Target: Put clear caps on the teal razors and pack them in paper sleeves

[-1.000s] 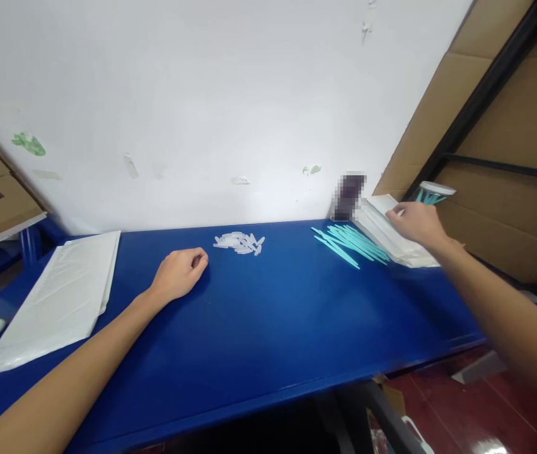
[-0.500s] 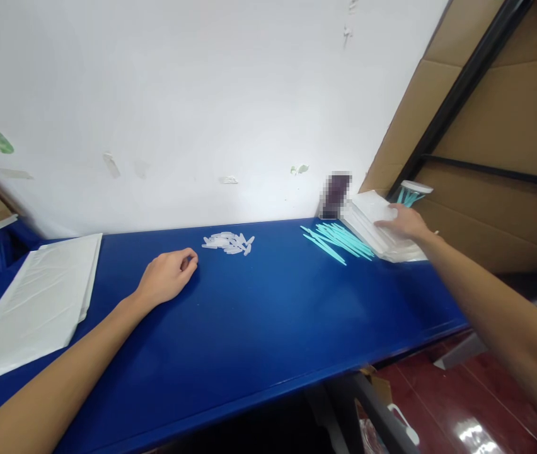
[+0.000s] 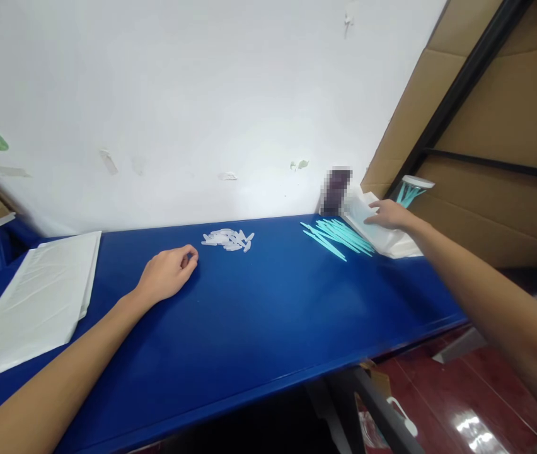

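My left hand [image 3: 168, 271] rests on the blue table [image 3: 249, 315] with its fingers curled and nothing visible in them. Just beyond it lies a small pile of translucent white pieces [image 3: 228, 239]. At the right, my right hand [image 3: 388, 214] pinches a thin translucent sheet or bag [image 3: 365, 217], its near edge lifted off a white stack [image 3: 403, 247]. Left of that stack, several turquoise sticks [image 3: 337, 236] lie spread on the table.
White flat packages [image 3: 36, 296] lie at the table's left. A clear container with turquoise sticks [image 3: 410, 192] stands behind the stack. A pixelated dark object [image 3: 336, 191] leans against the white wall [image 3: 178, 113]. Cardboard [image 3: 509, 120] is at the right.
My right hand has moved slightly left and up, and a translucent sheet or bag now rises from the stack with it. My left hand has stayed in place.
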Demonstrator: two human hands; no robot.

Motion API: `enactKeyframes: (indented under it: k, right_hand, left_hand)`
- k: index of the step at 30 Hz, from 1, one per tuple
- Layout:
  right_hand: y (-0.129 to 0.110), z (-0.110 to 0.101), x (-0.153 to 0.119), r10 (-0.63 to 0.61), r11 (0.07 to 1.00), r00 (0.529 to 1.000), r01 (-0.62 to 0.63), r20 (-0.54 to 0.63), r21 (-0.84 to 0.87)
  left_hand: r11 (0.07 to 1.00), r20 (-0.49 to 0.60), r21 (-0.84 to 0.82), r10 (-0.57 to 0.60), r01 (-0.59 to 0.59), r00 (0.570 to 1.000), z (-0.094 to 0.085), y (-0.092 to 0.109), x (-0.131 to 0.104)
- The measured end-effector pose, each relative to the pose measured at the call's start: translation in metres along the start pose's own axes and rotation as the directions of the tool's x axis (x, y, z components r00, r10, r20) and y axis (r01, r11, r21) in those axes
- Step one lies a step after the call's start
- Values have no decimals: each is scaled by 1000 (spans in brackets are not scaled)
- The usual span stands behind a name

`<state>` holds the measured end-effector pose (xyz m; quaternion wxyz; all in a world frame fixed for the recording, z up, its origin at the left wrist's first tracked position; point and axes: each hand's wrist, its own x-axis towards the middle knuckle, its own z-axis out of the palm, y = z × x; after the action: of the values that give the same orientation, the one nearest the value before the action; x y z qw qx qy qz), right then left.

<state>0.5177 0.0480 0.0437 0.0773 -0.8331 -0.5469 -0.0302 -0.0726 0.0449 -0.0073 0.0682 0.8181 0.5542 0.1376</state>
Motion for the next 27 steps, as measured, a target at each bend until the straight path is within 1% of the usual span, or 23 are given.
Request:
enactKeyframes:
  k: [3,7,9,11,13,15,17,19,21,22,25,27]
  right_hand:
    - [-9,4,-9,49,994,996,-41,81,-101]
    - [-18,2,-20,100,982,992,-85,82,-169]
    - [-22,-3,-25,106,979,993,-95,55,-183]
    - [-27,-8,-32,85,979,996,-81,13,-190]
    - [-34,-13,-40,28,981,998,-37,-51,-189]
    - [-42,-13,-48,-49,985,990,26,-133,-169]
    - [-52,-9,-54,-141,984,975,119,-170,-131]
    - [-59,0,-55,-231,971,963,220,-136,-96]
    - [-64,9,-52,-277,959,957,270,-82,-88]
    - [-65,13,-50,-270,958,960,261,-70,-114]
    - [-61,21,-39,-199,950,976,170,-85,-263]
    - [-56,27,-30,-182,940,980,149,-81,-306]
  left_hand:
    - [1000,2,1,-2,2,1000,-1,1,0]
    - [1000,5,2,2,-2,1000,-2,3,-2]
    - [1000,5,2,3,-3,1000,-3,3,-3]
    - [1000,4,-1,3,-3,1000,-2,3,-3]
    - [1000,3,-3,7,-7,1000,-2,3,-3]
    - [1000,0,-4,11,-11,1000,-2,3,-3]
    - [1000,-6,0,16,-16,1000,-2,3,-3]
    - [1000,-11,4,21,-21,1000,-2,3,-3]
    - [1000,-13,6,22,-22,1000,-2,4,-4]
    - [1000,-12,5,22,-22,1000,-2,4,-4]
    - [1000,-4,-4,22,-22,1000,-3,4,-4]
    - [1000,0,-7,22,-22,1000,-3,4,-4]
